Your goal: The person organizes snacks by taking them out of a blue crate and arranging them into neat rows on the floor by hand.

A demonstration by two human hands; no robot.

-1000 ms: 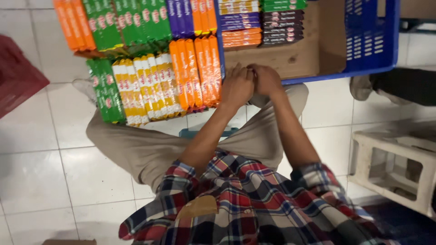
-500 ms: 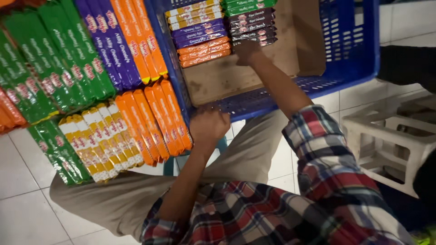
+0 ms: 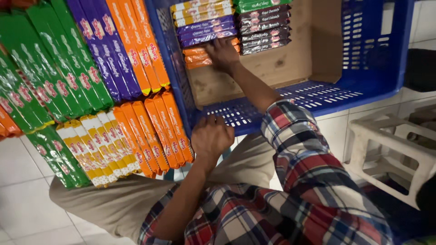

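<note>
Landmark: the blue crate [image 3: 386, 68], a slotted plastic one tipped so its open side faces the person, with a sheet of brown cardboard [image 3: 290, 63] lining its inside.

Right hand: the right hand [image 3: 223, 54] is deep in the crate, fingers spread and pressed flat onto the orange packets [image 3: 194, 59] at the bottom of the left stack; it looks more like a press than a pinch, and I cannot tell whether any packet is actually gripped.

Left hand: the left hand [image 3: 211, 136] sits at the crate's near edge, fingers curled over the rim [image 3: 236, 120], holding nothing else that I can see.

Nearer hand: the right one, touching the orange packets; the left is well apart from them, back at the rim.

Long axis: the packets in the crate lie with their length running across the crate, side to side, stacked flat one on another.

In the crate, left stack: yellow packets [image 3: 200, 10] on top, purple packets [image 3: 206, 31] below, orange ones under those.

In the crate, right stack: a green packet [image 3: 261, 4] on top of dark brown packets [image 3: 265, 29], just beside the left stack.

Crate's remaining space: bare cardboard to the right of both stacks.

Outside the crate, to its left: rows of long packets [image 3: 91, 81] in green, purple, orange and yellow, lying side by side and touching the crate's left wall, over the white tiled floor [image 3: 22, 204].

Right of the crate: a white plastic stool [image 3: 390, 149], apart from it.
</note>
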